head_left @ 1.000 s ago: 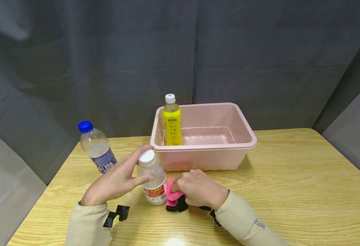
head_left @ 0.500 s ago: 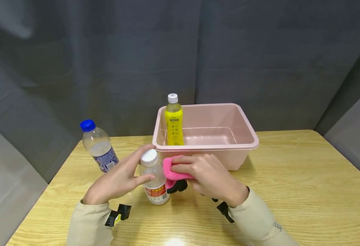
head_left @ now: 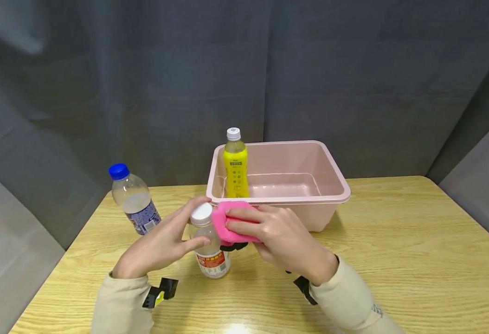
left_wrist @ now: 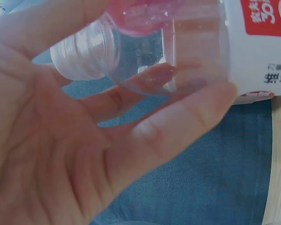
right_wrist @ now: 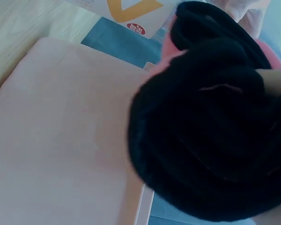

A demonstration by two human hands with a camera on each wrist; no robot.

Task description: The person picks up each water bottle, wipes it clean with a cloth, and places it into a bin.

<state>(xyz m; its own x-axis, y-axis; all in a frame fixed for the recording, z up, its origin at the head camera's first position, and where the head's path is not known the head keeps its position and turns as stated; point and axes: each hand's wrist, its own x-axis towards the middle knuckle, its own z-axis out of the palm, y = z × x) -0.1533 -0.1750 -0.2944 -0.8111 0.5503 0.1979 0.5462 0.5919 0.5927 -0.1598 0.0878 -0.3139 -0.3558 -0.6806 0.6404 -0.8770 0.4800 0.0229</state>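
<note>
My left hand [head_left: 161, 243] holds a clear plastic bottle [head_left: 213, 264] with a white cap and a red-and-white label. In the left wrist view its thumb lies along the bottle [left_wrist: 196, 56], with other fingers behind. The bottle stands on the table in front of the pink basin. My right hand [head_left: 284, 239] grips a folded cloth [head_left: 232, 222], pink on the outside in the head view, and lays it against the bottle's upper right side. Dark folds of the cloth [right_wrist: 206, 126] fill much of the right wrist view and hide most of that hand.
Behind both hands sits the pink basin [head_left: 286, 200], with a yellow-labelled bottle [head_left: 236, 169] upright inside at its left end. Further left stands a blue-capped bottle [head_left: 138, 202]. Wooden table [head_left: 399, 250] extends to the right, and a dark curtain [head_left: 177, 83] hangs behind.
My right hand has lifted the cloth from low beside the bottle up to its shoulder, most recently shifting it slightly left. The left hand keeps its hold in the same place.
</note>
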